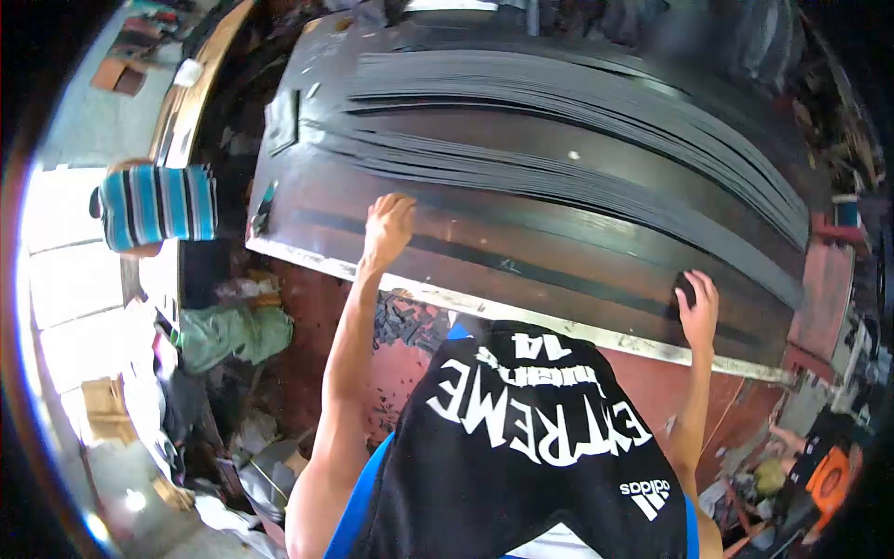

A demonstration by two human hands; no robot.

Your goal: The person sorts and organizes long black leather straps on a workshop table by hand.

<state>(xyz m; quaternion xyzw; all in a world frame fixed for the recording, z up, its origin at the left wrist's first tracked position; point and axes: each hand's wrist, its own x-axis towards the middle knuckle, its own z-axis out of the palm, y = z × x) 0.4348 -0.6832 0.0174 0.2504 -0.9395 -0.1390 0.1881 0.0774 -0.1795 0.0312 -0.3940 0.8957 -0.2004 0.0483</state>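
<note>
My left hand [389, 228] is over the near left part of the dark tabletop [559, 244], fingers loosely bent and nothing visible in them. Beside it runs a long flat black strip [507, 265] that stretches across the table toward my right hand [700, 312]. That hand curls its thumb and fingers around a small black block [686, 287] near the table's front right; its exact kind is hard to make out. Beyond both hands lie bundles of long thin grey strips, a nearer bundle [559, 184] and a farther one [577, 88], slightly fanned out.
The table has a pale front edge [484, 306]. A small stack of dark pieces [282, 123] sits at its left end. Black scraps [410, 321] litter the floor. At left are a person in a striped shirt [158, 203] and a green bag [233, 334].
</note>
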